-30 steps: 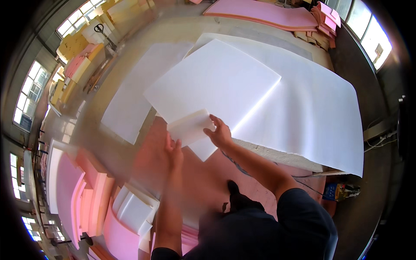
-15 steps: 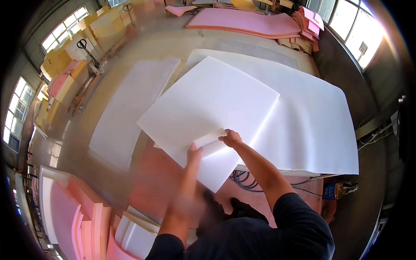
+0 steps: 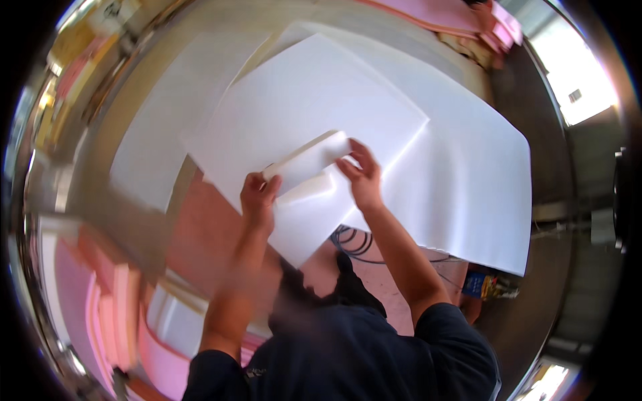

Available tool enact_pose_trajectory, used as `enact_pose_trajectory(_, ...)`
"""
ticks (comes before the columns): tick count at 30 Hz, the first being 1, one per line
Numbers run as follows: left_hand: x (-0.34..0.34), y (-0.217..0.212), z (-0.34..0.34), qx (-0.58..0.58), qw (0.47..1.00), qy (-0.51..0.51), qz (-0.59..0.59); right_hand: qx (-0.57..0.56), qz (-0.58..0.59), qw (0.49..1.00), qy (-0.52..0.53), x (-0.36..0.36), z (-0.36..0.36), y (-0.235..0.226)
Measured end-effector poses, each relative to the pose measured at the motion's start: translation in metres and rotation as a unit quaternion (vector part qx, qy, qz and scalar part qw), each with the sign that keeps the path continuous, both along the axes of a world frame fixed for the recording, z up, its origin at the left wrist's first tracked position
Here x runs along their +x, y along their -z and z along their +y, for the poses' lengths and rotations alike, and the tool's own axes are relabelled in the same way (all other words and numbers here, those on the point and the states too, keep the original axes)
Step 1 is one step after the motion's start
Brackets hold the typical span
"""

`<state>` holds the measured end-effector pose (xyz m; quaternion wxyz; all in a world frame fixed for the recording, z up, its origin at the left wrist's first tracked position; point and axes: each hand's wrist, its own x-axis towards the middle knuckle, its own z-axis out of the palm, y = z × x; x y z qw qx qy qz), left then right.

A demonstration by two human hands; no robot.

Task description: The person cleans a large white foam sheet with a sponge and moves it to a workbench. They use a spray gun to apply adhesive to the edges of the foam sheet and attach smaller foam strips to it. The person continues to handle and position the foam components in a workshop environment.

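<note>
A large white foam sheet (image 3: 314,100) lies on top of more white sheets on a wide work surface. Its near corner is rolled up into a fold (image 3: 307,159). My left hand (image 3: 258,198) grips the left end of that fold. My right hand (image 3: 361,172) holds its right end, fingers curled over the edge. Below the fold, the sheet's lower part (image 3: 304,217) hangs toward me in a point.
A bigger white sheet (image 3: 468,187) spreads to the right under the top one. Pink foam pieces (image 3: 120,314) are stacked at the lower left, more pink foam (image 3: 461,13) at the far edge. Black cables (image 3: 354,244) coil below the sheet. Bright windows sit at the right.
The view has tilted and come closer to the sheets. Both hands have taken the sheet's near corner and rolled it further up and away from me.
</note>
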<state>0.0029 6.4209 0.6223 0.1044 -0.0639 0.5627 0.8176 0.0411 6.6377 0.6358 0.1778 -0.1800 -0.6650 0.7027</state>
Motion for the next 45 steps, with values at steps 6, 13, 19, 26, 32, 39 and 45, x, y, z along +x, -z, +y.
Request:
enact_pose_trajectory(6,0.148,0.037,0.034,0.093,0.987,-0.035,-0.128,-0.328,-0.056,0.937,-0.105,0.126,0.020,0.036)
enact_pose_trajectory(13,0.260,0.088,0.058,0.061,0.959,-0.128,-0.245,-0.388,-0.286,0.866,-0.137,0.211,0.007,0.095)
enact_pose_trajectory(19,0.294,0.131,0.041,-0.178,0.948,-0.177,-0.196,-0.386,-0.291,0.863,-0.147,0.222,0.004,0.139)
enact_pose_trajectory(26,0.272,0.177,-0.023,-0.205,0.969,-0.078,-0.116,-0.364,-0.230,0.885,-0.179,0.211,-0.027,0.189)
enact_pose_trajectory(32,0.250,0.171,-0.038,-0.200,0.976,0.021,-0.084,-0.370,-0.254,0.877,-0.170,0.206,-0.045,0.200)
enact_pose_trajectory(39,0.251,0.181,-0.035,-0.215,0.973,0.029,-0.084,-0.381,-0.266,0.869,-0.171,0.206,-0.053,0.212)
enact_pose_trajectory(45,0.246,0.187,-0.033,-0.214,0.972,0.024,-0.090,-0.378,-0.263,0.873,-0.162,0.203,-0.056,0.211)
